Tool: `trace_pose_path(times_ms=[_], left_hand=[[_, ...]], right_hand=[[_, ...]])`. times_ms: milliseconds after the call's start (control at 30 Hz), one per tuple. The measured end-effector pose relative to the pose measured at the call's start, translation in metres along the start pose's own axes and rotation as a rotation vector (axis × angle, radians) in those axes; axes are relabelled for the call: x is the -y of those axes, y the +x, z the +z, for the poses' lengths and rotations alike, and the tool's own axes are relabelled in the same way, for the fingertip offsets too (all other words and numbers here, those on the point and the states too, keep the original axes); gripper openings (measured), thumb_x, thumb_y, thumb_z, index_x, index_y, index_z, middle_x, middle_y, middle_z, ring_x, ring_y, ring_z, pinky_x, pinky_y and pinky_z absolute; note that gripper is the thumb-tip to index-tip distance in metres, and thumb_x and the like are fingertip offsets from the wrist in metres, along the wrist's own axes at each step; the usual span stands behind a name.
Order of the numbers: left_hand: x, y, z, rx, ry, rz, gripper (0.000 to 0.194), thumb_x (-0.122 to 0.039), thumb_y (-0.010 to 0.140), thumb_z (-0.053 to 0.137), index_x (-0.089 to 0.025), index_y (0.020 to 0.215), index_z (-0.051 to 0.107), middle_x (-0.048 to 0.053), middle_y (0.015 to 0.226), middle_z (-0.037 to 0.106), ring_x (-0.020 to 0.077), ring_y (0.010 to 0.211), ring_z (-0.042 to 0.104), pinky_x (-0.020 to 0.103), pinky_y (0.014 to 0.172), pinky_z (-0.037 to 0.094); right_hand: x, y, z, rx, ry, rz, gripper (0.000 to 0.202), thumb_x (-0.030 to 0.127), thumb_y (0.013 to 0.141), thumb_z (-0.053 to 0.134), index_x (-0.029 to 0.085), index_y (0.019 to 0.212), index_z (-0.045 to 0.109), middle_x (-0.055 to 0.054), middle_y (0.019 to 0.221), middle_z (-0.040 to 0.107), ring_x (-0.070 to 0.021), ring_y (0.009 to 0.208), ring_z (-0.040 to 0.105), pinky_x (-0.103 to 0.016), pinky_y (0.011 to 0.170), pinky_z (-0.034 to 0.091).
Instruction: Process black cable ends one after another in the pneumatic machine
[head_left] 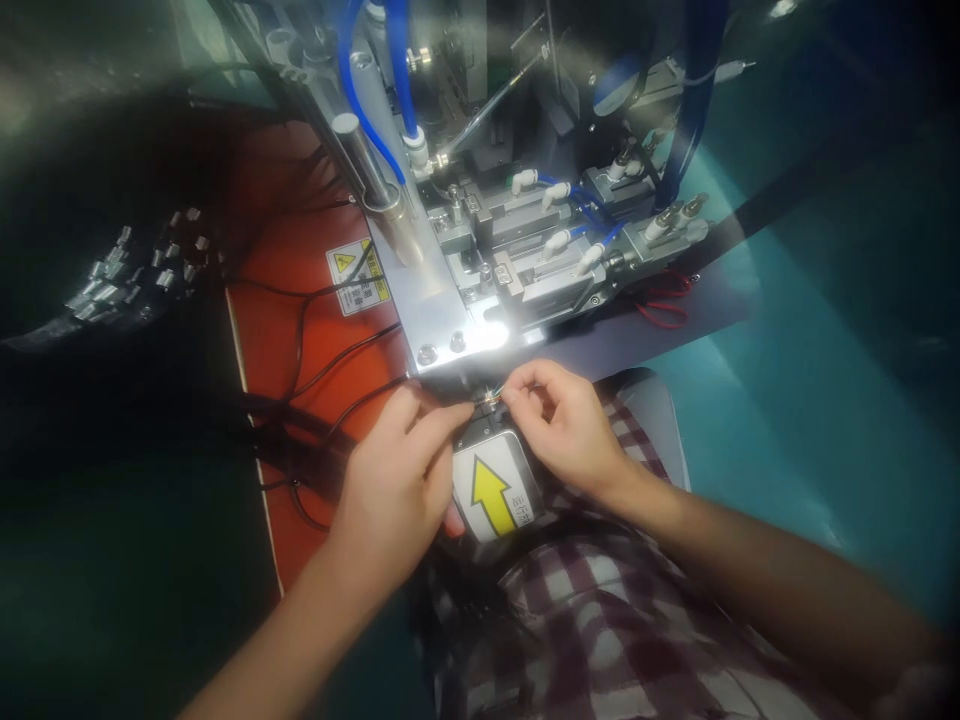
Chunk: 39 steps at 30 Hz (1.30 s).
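My left hand (394, 465) is at the front edge of a metal machine (450, 310), its thumb and fingers closed near a small metallic part (489, 400). From the right, my right hand (562, 420) pinches thin coloured wires (498, 393) at that same part. The fingertips of both hands are a short way apart. Just below them lies a white plate with a yellow arrow (491, 495). What my left fingers hold, if anything, is hidden.
An orange-red surface (281, 340) with black cables and a warning label (356, 280) lies left. Shiny metal pieces (112, 275) sit at far left. Pneumatic cylinders (555, 270) with blue tubes (352, 80) stand behind. Red wires (664, 310) lie at right.
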<state>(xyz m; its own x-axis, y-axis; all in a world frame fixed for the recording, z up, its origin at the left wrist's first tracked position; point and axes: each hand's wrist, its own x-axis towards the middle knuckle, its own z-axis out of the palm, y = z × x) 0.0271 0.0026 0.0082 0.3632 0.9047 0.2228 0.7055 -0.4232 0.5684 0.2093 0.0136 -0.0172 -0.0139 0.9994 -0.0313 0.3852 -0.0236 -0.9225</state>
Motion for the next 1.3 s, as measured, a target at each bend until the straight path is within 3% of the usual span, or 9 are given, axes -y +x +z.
trace_pose_path(times_ms=[233, 433, 633, 900, 1300], left_hand=[[0.001, 0.0, 0.001, -0.006, 0.014, 0.003, 0.029, -0.007, 0.086, 0.05, -0.022, 0.103, 0.067, 0.002, 0.091, 0.058, 0.0124, 0.076, 0.06, 0.021, 0.06, 0.05], [0.0, 0.0, 0.001, -0.005, -0.001, 0.002, 0.028, -0.007, 0.086, 0.049, -0.021, 0.103, 0.067, 0.003, 0.091, 0.058, 0.0128, 0.077, 0.061, 0.022, 0.062, 0.051], [0.001, 0.001, 0.002, -0.006, -0.013, 0.007, 0.028, -0.008, 0.087, 0.048, -0.021, 0.103, 0.067, 0.003, 0.091, 0.058, 0.0138, 0.08, 0.062, 0.024, 0.066, 0.053], [0.001, 0.001, 0.002, 0.003, -0.027, 0.004, 0.029, -0.007, 0.086, 0.049, -0.021, 0.104, 0.067, 0.003, 0.091, 0.057, 0.0136, 0.079, 0.062, 0.024, 0.067, 0.054], [0.001, 0.0, 0.001, -0.005, 0.006, 0.007, 0.029, -0.007, 0.086, 0.048, -0.022, 0.103, 0.066, 0.002, 0.092, 0.059, 0.0133, 0.079, 0.062, 0.022, 0.064, 0.052]], right_hand=[[0.013, 0.004, -0.005, 0.047, -0.095, 0.075, 0.012, 0.016, 0.082, 0.055, 0.016, 0.071, 0.061, 0.001, 0.063, 0.061, -0.0109, 0.056, 0.052, -0.023, 0.054, 0.041], [0.01, 0.009, -0.01, 0.152, 0.008, 0.183, 0.012, 0.018, 0.081, 0.055, 0.016, 0.074, 0.065, -0.003, 0.076, 0.069, -0.0147, 0.066, 0.061, -0.026, 0.061, 0.047], [0.001, -0.001, -0.011, -0.006, 0.033, 0.025, 0.008, 0.02, 0.084, 0.06, 0.017, 0.085, 0.068, -0.004, 0.085, 0.069, -0.0157, 0.072, 0.063, -0.027, 0.062, 0.05], [0.002, -0.003, -0.009, -0.088, -0.081, -0.246, 0.008, 0.014, 0.084, 0.061, 0.019, 0.083, 0.067, -0.002, 0.079, 0.065, -0.0135, 0.067, 0.057, -0.027, 0.06, 0.047], [-0.006, 0.001, -0.005, 0.028, -0.064, -0.139, 0.007, 0.018, 0.088, 0.054, 0.019, 0.082, 0.058, -0.002, 0.078, 0.061, -0.0137, 0.067, 0.056, -0.027, 0.061, 0.045]])
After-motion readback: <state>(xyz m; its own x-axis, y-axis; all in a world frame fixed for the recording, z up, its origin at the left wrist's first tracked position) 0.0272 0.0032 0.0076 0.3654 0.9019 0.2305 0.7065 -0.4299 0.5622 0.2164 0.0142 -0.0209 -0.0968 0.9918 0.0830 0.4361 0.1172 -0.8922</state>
